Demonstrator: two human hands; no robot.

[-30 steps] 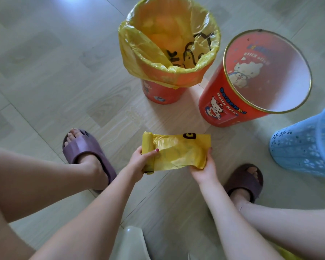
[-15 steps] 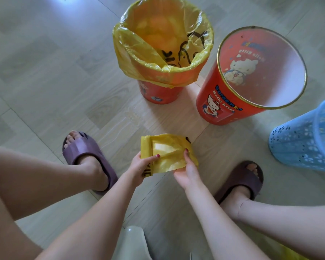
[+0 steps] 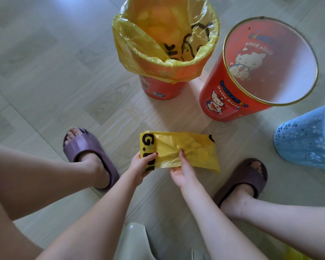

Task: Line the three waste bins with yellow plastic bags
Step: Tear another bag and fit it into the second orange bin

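Low over the floor I hold a roll of yellow plastic bags (image 3: 191,151) with black lettering. My left hand (image 3: 142,165) grips the rolled end. My right hand (image 3: 182,171) pinches the unrolled sheet near its middle, thumb on top. Behind stands a red bin (image 3: 162,89) lined with a yellow bag (image 3: 148,44) folded over its rim. To its right a second red cartoon-printed bin (image 3: 223,102) with a gold rim stands tilted and bare inside. A blue perforated bin (image 3: 308,141) is at the right edge, partly cut off.
My two feet in purple slippers, left slipper (image 3: 86,152) and right slipper (image 3: 242,181), rest on the pale wood-pattern floor either side of the roll. A pale green seat edge (image 3: 133,241) shows at the bottom centre. A yellow scrap (image 3: 296,254) lies at the bottom right.
My right hand slid in toward the left hand, bunching the sheet, and then the sheet spread out to the right again. The left hand stayed on the roll.
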